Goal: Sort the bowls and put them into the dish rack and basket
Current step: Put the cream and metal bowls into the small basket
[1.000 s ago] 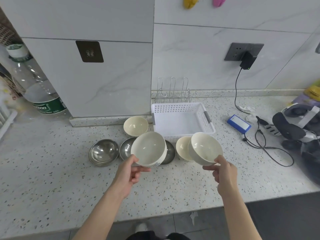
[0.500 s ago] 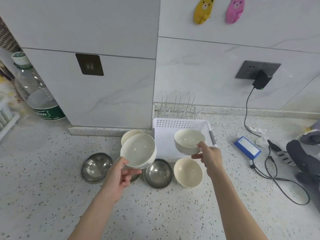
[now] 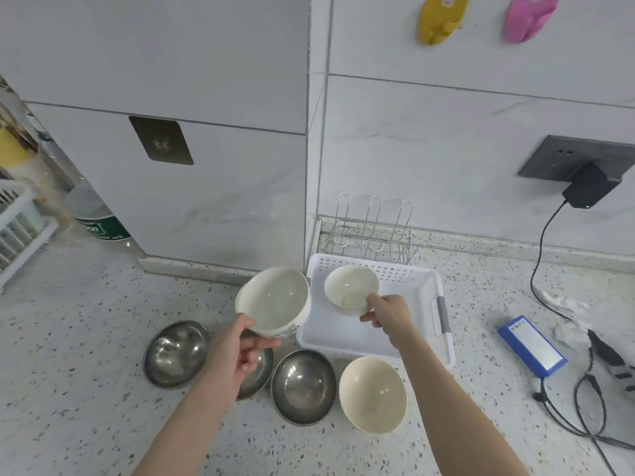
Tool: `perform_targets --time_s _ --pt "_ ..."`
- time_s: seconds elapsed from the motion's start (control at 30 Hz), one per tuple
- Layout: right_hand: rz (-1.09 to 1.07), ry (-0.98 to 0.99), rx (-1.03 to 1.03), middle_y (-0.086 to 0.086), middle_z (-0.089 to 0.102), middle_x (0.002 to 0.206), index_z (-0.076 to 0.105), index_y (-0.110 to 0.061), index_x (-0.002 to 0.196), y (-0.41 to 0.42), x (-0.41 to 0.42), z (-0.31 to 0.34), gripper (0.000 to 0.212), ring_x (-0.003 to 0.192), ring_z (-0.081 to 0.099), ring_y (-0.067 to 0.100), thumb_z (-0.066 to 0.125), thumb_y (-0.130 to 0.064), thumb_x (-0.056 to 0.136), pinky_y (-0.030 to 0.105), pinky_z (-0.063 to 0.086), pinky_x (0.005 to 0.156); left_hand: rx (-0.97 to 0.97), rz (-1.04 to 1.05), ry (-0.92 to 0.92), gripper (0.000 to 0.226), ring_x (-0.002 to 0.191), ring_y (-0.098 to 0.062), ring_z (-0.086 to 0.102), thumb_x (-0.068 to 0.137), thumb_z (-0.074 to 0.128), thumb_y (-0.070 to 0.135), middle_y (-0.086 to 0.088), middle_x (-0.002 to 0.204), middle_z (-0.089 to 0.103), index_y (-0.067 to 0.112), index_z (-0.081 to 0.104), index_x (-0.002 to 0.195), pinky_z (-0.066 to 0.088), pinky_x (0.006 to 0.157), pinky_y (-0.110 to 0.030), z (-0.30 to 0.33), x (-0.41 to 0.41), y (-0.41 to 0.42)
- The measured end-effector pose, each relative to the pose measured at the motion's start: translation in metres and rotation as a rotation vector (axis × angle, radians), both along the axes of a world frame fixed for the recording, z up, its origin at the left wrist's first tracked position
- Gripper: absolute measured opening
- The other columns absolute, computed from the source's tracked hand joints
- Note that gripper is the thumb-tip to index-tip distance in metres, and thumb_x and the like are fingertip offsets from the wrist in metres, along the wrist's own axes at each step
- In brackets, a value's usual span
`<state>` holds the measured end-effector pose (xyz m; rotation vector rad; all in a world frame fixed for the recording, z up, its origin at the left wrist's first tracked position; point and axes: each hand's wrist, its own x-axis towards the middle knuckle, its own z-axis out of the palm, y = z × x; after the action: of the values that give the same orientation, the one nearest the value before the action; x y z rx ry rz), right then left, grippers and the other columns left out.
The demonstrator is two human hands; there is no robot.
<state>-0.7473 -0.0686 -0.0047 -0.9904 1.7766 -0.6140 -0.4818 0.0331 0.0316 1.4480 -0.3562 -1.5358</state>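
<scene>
My left hand (image 3: pixel 237 352) grips a large white bowl (image 3: pixel 273 300) by its rim, tilted, above the counter left of the white plastic basket (image 3: pixel 436 290). My right hand (image 3: pixel 388 312) pinches the rim of a smaller white bowl (image 3: pixel 350 286) held over the basket's back left part. A cream bowl (image 3: pixel 372 395) rests on the counter in front of the basket. Three steel bowls lie in a row: one at the left (image 3: pixel 175 353), one in the middle (image 3: pixel 259 372) partly hidden by my left hand, one at the right (image 3: pixel 302 386). A wire dish rack (image 3: pixel 372 231) stands behind the basket.
A blue box (image 3: pixel 531 345) and black cables (image 3: pixel 584 400) lie right of the basket. A charger (image 3: pixel 589 185) sits in the wall socket. A water bottle (image 3: pixel 99 218) and a white rack (image 3: pixel 17 225) stand at the far left. A wall corner juts out behind the bowls.
My right hand has carried the smaller white bowl forward from above the counter to over the basket. My left hand moved its bowl slightly forward. The view tilted upward.
</scene>
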Motion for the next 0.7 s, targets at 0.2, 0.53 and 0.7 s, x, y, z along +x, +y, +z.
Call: perform_targets --time_s 0.2,0.53,0.7 --pt "0.069 -0.091 0.073 0.012 0.071 0.07 0.062 -0.007 0.079 -0.003 0.004 -0.018 0.02 0.044 0.045 0.012 0.055 -0.02 0.092 0.018 0.025 0.036 0.044 -0.023 -0.032 0.027 0.035 -0.009 0.031 0.09 0.05 0.016 -0.033 0.088 0.072 0.002 0.055 0.113 0.026 0.032 -0.018 -0.005 -0.008 -0.018" --pt "0.059 -0.187 0.104 0.012 0.068 0.08 0.062 -0.005 0.094 -0.003 0.008 -0.029 0.019 0.049 0.044 0.012 0.048 -0.018 0.097 0.017 0.021 0.039 0.073 -0.095 -0.033 0.029 0.037 -0.009 0.031 0.089 0.051 0.018 -0.031 0.09 0.073 0.007 0.055 0.115 0.026 0.034 -0.018 -0.007 -0.02 -0.033" --pt "0.048 -0.249 0.101 0.009 0.069 0.083 0.063 -0.009 0.099 -0.002 0.008 -0.032 0.022 0.049 0.045 0.01 0.05 -0.027 0.1 0.016 0.023 0.038 0.067 -0.105 -0.025 0.026 0.037 -0.009 0.029 0.09 0.049 0.017 -0.031 0.088 0.073 0.006 0.056 0.114 0.025 0.035 -0.019 -0.003 -0.025 -0.035"
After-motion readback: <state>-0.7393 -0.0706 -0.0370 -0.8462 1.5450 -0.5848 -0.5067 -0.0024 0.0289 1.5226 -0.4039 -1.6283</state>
